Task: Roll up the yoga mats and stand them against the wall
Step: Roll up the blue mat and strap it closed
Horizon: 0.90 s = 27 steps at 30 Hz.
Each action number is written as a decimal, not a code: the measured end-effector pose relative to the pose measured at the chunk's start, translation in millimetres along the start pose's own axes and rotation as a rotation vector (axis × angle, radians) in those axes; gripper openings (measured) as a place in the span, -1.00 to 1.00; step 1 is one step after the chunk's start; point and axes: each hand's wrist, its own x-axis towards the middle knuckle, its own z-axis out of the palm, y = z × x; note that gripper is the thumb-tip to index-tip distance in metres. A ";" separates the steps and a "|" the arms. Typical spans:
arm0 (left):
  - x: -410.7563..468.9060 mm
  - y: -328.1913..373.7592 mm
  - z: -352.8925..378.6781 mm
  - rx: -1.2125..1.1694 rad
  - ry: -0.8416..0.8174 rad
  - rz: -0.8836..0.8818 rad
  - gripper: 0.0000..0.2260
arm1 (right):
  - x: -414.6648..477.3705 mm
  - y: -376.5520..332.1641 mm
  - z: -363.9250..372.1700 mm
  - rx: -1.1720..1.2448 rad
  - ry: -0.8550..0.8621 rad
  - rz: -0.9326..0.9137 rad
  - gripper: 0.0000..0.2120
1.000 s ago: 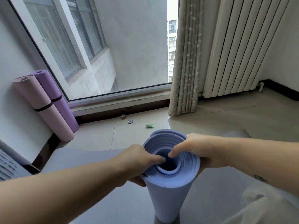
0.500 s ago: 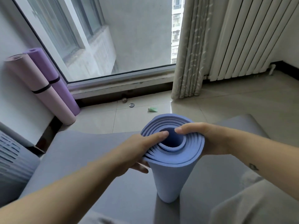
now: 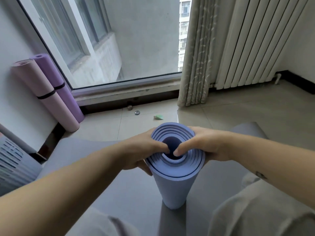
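A rolled blue yoga mat (image 3: pixel 173 188) stands upright on a grey mat (image 3: pixel 119 188) in front of me. My left hand (image 3: pixel 141 150) grips the roll's top rim from the left, thumb hooked into the core. My right hand (image 3: pixel 201 147) grips the rim from the right, its thumb also inside the core. A rolled pink mat (image 3: pixel 42 92) and a rolled purple mat (image 3: pixel 59 86), each with a black strap, lean against the white wall at the left.
A large window (image 3: pixel 119 48) with a low sill faces me. A curtain (image 3: pixel 194 57) and a white radiator (image 3: pixel 252 45) stand at the right. A small round lid (image 3: pixel 137 112) and a green scrap (image 3: pixel 158 117) lie on the tiled floor. A grey slatted object (image 3: pixel 12 160) sits at left.
Both thumbs have pushed deeper into the roll's core and the hands closed tighter on the rim. The view tilted, so the roll sits a little lower in the frame.
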 end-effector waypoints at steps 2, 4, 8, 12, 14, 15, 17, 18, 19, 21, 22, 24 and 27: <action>-0.2 -2.5 -3.3 -0.040 -0.087 -0.024 -0.70 | -1.1 5.2 1.3 0.010 0.001 -0.017 -0.45; 3.7 -5.0 -0.5 -0.052 -0.089 -0.002 -0.71 | 1.5 12.1 2.0 0.028 0.038 -0.043 -0.47; 14.7 -11.4 1.6 -0.073 0.088 0.065 -0.66 | 16.6 19.2 10.4 0.142 0.187 -0.081 -0.50; 6.7 -6.4 -2.2 0.109 0.234 0.132 -0.79 | 17.3 8.4 12.2 0.132 0.181 -0.041 -0.53; 1.1 -2.9 -0.1 0.287 0.336 0.215 -0.77 | 13.8 5.3 9.6 0.128 0.165 -0.033 -0.55; -2.0 -0.5 1.9 0.366 0.384 0.271 -0.73 | 11.4 4.9 9.2 0.127 0.162 -0.036 -0.56; -5.5 0.9 4.7 0.407 0.381 0.371 -0.57 | 8.3 5.6 11.2 0.123 0.151 -0.039 -0.57; -6.0 0.7 5.1 0.365 0.328 0.386 -0.45 | 7.4 5.6 12.1 0.117 0.144 -0.042 -0.57; -8.4 0.1 7.2 0.319 0.271 0.369 -0.33 | 5.5 7.2 13.4 0.110 0.137 -0.042 -0.57; -12.5 -1.4 8.4 0.318 0.233 0.337 -0.19 | 4.5 9.9 14.0 0.093 0.128 -0.045 -0.56; -14.4 -2.7 9.9 0.343 0.233 0.341 -0.16 | 4.2 11.8 13.5 0.087 0.125 -0.044 -0.54; -19.4 -3.1 13.9 0.376 0.220 0.374 -0.17 | 2.9 15.3 11.0 0.085 0.117 -0.046 -0.50; -21.6 -2.3 15.7 0.360 0.143 0.407 -0.18 | 3.5 18.6 3.3 0.095 0.079 -0.035 -0.39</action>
